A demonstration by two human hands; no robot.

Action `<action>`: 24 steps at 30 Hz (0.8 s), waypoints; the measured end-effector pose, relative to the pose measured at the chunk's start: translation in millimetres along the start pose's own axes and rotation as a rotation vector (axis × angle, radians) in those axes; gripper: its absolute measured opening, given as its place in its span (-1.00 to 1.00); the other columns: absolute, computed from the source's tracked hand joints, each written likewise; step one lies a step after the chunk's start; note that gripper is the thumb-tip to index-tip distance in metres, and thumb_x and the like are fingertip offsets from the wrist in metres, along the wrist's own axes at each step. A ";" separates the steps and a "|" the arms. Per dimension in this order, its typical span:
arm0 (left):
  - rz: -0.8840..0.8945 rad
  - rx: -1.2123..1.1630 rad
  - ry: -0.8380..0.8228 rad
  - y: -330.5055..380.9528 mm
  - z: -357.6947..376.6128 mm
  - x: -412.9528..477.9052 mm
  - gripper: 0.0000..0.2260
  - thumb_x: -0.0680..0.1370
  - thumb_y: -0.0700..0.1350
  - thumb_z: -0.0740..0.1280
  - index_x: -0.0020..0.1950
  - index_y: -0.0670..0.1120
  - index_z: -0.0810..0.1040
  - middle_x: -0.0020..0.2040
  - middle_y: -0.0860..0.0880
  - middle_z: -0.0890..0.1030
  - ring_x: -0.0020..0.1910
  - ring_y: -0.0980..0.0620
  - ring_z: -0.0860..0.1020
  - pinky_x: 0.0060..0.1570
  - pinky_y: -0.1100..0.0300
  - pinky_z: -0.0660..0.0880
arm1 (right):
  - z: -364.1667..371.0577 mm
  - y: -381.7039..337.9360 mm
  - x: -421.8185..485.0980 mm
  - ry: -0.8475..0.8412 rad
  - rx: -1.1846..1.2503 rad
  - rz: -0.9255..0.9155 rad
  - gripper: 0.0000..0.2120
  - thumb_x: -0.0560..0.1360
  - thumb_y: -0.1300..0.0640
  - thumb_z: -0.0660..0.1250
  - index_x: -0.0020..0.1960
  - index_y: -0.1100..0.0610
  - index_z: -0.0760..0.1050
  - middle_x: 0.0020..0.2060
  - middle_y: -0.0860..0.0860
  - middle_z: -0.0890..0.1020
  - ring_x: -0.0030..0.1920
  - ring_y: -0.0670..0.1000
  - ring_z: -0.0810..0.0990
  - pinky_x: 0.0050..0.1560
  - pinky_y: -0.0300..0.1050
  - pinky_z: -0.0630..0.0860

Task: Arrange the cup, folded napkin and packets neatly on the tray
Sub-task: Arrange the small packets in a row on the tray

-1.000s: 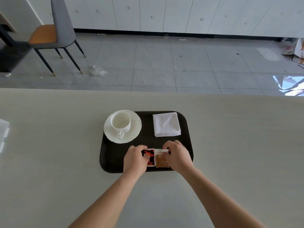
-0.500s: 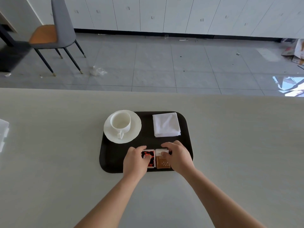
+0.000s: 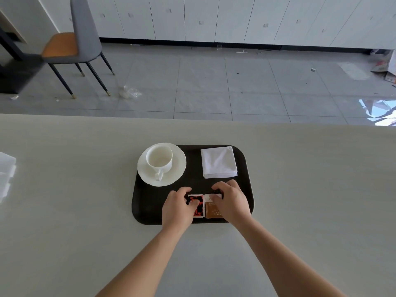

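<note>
- Our cup (image 3: 159,160) stands far left on the tray (image 3: 150,202).
- Our left hand (image 3: 176,207) has its grip clamped on the red packet (image 3: 198,205).
- Our right hand (image 3: 232,202) has its grip clamped on the adjoining brown packet (image 3: 212,211).
- The napkin (image 3: 218,161) lies far right.

Left hand (image 3: 177,207), right hand (image 3: 232,202) pinch packets (image 3: 211,212); tray (image 3: 150,200) beneath

One head-worn view, facing forward and down.
We look steeply down at the worktop (image 3: 64,211) from close by, with the tray (image 3: 150,202) near the middle of the frame; past the far edge we see the floor (image 3: 214,93) and cabinets (image 3: 192,16).
</note>
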State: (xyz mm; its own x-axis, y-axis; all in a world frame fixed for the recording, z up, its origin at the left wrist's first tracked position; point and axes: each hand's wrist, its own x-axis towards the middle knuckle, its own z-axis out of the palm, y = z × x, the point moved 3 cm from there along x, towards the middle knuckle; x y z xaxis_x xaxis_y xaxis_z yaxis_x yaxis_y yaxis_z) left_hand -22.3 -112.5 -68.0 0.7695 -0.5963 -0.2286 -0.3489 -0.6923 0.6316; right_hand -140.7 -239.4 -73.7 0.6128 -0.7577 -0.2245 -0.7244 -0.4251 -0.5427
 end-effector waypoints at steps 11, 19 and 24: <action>-0.090 -0.115 -0.021 -9.8 -5.0 -10.3 -0.62 0.51 -0.13 0.37 0.33 -0.05 0.52 0.00 0.01 0.54 -0.06 0.07 0.56 -0.06 0.19 0.52 | -9.3 18.9 -25.5 0.037 0.027 0.044 -0.77 0.57 0.09 0.37 0.20 0.12 0.61 -0.06 -0.01 0.66 -0.15 -0.04 0.55 -0.27 -0.31 0.40; -0.100 -0.152 -0.048 -8.2 -5.9 -14.8 -0.63 0.52 -0.16 0.34 0.34 -0.04 0.52 -0.02 0.03 0.55 -0.08 0.13 0.52 -0.16 0.30 0.38 | -10.3 14.8 -30.1 -0.005 0.130 0.089 -0.64 0.57 0.17 0.33 0.36 0.08 0.49 -0.17 -0.12 0.63 -0.14 -0.08 0.60 -0.11 -0.20 0.56; -0.143 -0.214 -0.040 -12.0 -9.3 -18.7 -0.60 0.50 -0.22 0.31 0.35 -0.05 0.50 0.07 0.06 0.60 -0.07 0.20 0.51 -0.10 0.33 0.38 | -13.9 14.7 -34.9 0.049 0.137 0.082 -0.66 0.59 0.26 0.21 0.34 0.12 0.50 0.04 0.00 0.69 -0.05 -0.04 0.59 -0.15 -0.24 0.54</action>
State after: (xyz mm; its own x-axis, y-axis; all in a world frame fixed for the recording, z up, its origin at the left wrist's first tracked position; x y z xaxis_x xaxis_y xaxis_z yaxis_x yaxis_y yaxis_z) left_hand -27.4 -89.2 -64.5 0.7794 -0.5172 -0.3536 -0.1136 -0.6717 0.7321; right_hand -177.1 -226.1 -62.6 0.5352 -0.8114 -0.2348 -0.7192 -0.2920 -0.6304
